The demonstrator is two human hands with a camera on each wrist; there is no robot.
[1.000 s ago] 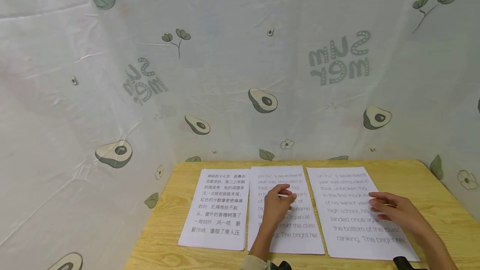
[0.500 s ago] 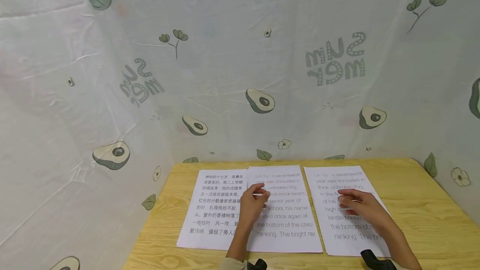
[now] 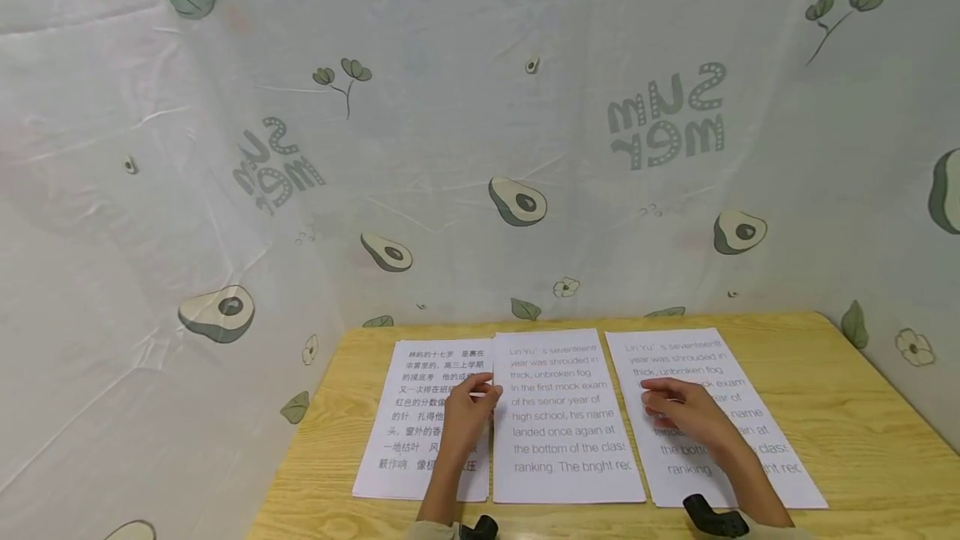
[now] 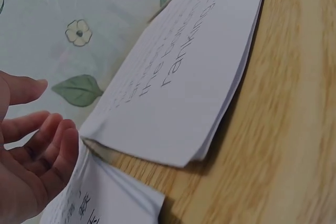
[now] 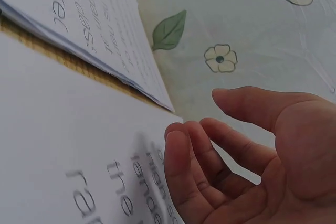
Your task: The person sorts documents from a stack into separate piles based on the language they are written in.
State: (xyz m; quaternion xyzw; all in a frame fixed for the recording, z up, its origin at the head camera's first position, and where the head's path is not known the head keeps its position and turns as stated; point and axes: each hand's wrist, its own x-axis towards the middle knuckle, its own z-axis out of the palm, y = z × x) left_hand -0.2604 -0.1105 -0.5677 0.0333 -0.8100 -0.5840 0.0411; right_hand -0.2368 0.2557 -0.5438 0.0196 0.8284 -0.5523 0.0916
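Note:
Three stacks of printed white paper lie side by side. The left stack (image 3: 378, 457) bears Chinese text, while the middle stack (image 3: 558, 440) and the right stack (image 3: 780, 482) carry English text. My left hand (image 3: 467, 411) hovers above the right part of the Chinese stack, its fingertips near the gap beside the middle one. Over the left half of the right stack is my right hand (image 3: 693, 415). In the wrist views, the left hand (image 4: 34, 156) and the right hand (image 5: 247, 156) have loosely bent fingers, thumb apart, with nothing between them.
The stacks lie on a yellow wood-grain table (image 3: 862, 407), with more tabletop to the right. A pale curtain (image 3: 450, 148) printed with avocados and leaves hangs behind and to the left. Black camera mounts sit at the left wrist (image 3: 480, 528) and right wrist (image 3: 712, 517).
My left hand has moved left from over the middle stack to over the Chinese stack. My right hand has also shifted left across the right stack. The papers stay in place.

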